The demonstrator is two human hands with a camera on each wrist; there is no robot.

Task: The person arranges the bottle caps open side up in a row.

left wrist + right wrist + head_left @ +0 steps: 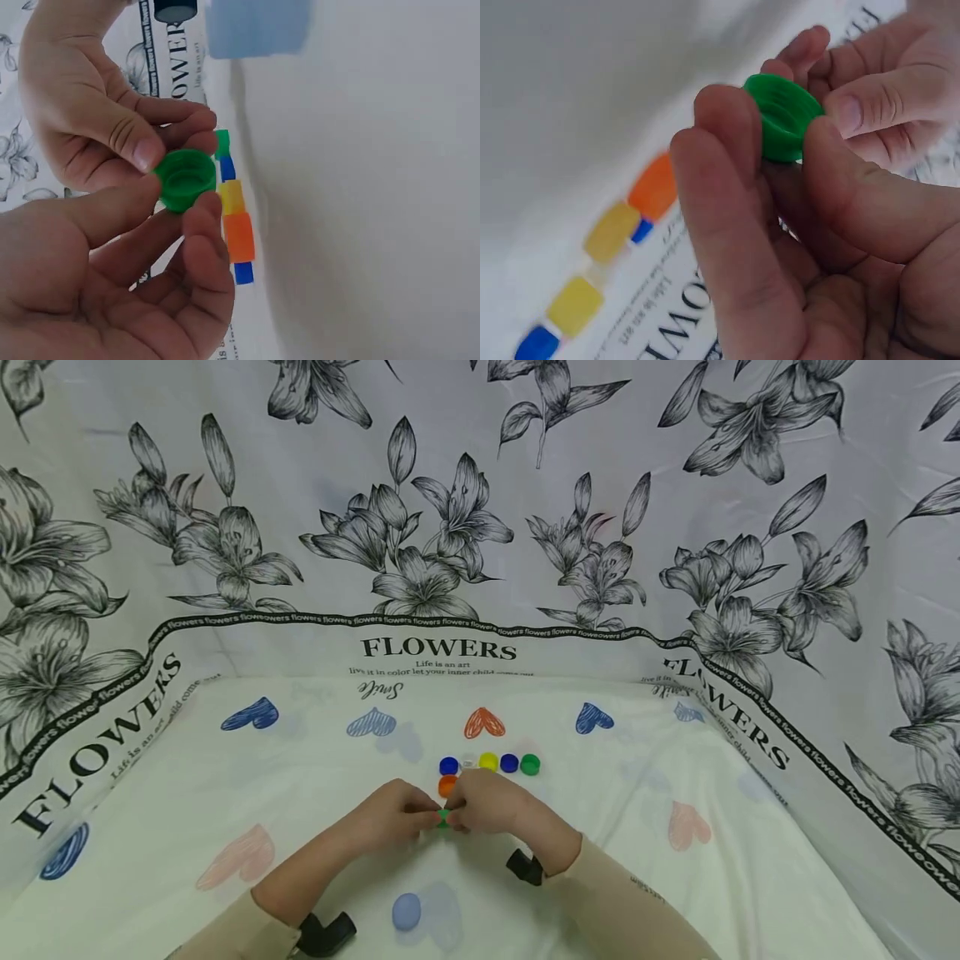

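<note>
A green bottle cap (186, 180) is held between both hands, its hollow side showing in the left wrist view. My left hand (393, 817) pinches it between thumb and fingers from the left. From the right, the thumb and fingers of my right hand (487, 802) also grip its rim. Just beyond the hands lies an orange cap (447, 787), partly covered by the right hand. Behind it runs a row of caps: a blue one (448, 766), a whitish one (469, 762), a yellow one (488, 762), another blue one (509, 763) and a green one (530, 765).
A pale blue round piece (407, 912) lies toward the front, between the forearms. White cloth printed with hearts (483, 723) covers the surface. Behind and at the sides hangs a flower-printed curtain (442, 647). Black camera mounts (326, 935) sit at both wrists.
</note>
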